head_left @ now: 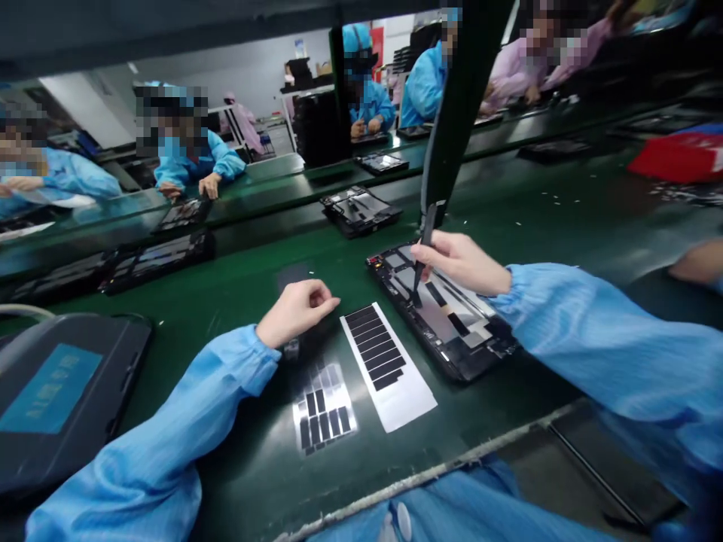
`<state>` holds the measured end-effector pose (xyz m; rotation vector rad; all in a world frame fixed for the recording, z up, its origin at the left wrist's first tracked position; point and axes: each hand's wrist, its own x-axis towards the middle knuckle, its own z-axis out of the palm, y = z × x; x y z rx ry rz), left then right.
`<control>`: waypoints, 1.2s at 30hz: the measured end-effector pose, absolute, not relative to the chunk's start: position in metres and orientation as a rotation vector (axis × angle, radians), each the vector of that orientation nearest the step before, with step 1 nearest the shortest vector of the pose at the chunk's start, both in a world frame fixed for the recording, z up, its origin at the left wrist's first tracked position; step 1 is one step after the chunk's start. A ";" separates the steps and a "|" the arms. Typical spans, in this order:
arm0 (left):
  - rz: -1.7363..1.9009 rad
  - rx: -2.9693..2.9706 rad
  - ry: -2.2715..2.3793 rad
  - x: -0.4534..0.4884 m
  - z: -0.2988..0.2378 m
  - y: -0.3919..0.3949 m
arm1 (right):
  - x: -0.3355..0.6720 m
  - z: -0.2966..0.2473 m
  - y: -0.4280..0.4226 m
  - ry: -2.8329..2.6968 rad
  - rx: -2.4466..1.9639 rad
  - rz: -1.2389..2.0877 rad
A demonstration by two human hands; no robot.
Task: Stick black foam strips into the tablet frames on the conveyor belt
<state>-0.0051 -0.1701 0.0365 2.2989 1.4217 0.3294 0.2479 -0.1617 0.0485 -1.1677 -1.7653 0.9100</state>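
My right hand [460, 262] grips dark tweezers [427, 245], their tips pointing down onto an opened tablet [468, 374]. This tablet lies face up with its inside showing: grey plates, dark strips and a small tan patch. Over the bench to the left, my left hand [297, 312] hovers with fingers curled in and the thumb near the index finger; nothing shows between them. Between the hands lies a white sheet [404, 406] bearing a column of black adhesive strips. Nearer my left sleeve is a clear sheet [324, 410] with small black rectangular pieces.
A grey case with a blue label [50, 388] stands at left. More opened tablets [361, 209] lie beyond on the green bench [248, 482]. A dark post [452, 113] rises behind my tablet. Several co-workers sit opposite; a red item [672, 158] lies at far right.
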 end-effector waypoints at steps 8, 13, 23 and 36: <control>0.938 2.472 0.898 0.060 -0.013 -0.192 | 0.237 0.008 -0.140 -1.851 -1.167 1.300; 0.896 2.523 0.842 0.053 -0.020 -0.192 | 0.236 0.011 -0.137 -1.866 -1.215 1.236; 0.748 2.681 0.733 0.056 -0.016 -0.195 | 0.236 0.005 -0.135 -1.873 -1.208 1.145; 0.541 2.947 0.837 0.059 -0.013 -0.195 | 0.231 0.010 -0.142 -1.883 -1.278 0.928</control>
